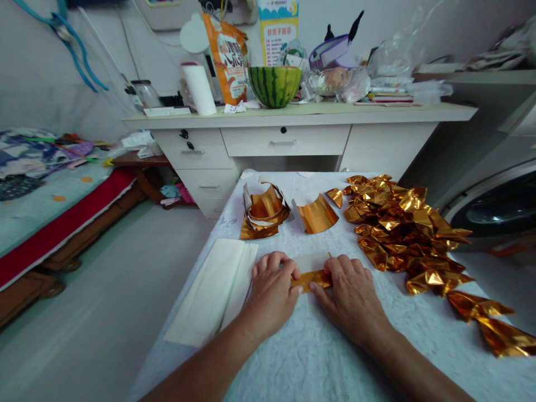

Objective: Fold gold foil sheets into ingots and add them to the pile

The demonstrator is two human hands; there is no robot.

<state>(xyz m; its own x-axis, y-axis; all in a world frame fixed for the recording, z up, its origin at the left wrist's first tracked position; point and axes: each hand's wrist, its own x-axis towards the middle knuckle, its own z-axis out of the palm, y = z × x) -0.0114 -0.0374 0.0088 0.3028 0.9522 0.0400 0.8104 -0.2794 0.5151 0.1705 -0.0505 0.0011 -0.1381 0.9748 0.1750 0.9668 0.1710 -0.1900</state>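
Orange snack bag (pixel 228 58), wall poster (pixel 273 30): Chinese print, too blurred to read.

On the white table (pixel 318 357), two hands press one gold foil strip (pixel 312 278). Beyond the strip: one curled gold sheet (pixel 317 215) and one stack of curled sheets (pixel 263 211). Right of it, one heap of folded gold pieces (pixel 402 231) (too many to count). Left, one white paper stack (pixel 213 290).

We list a home bedroom: bed (pixel 37 218), drawer desk (pixel 288 139) bearing watermelon (pixel 274 85), snack bag (pixel 228 56), washing machine (pixel 498 206)
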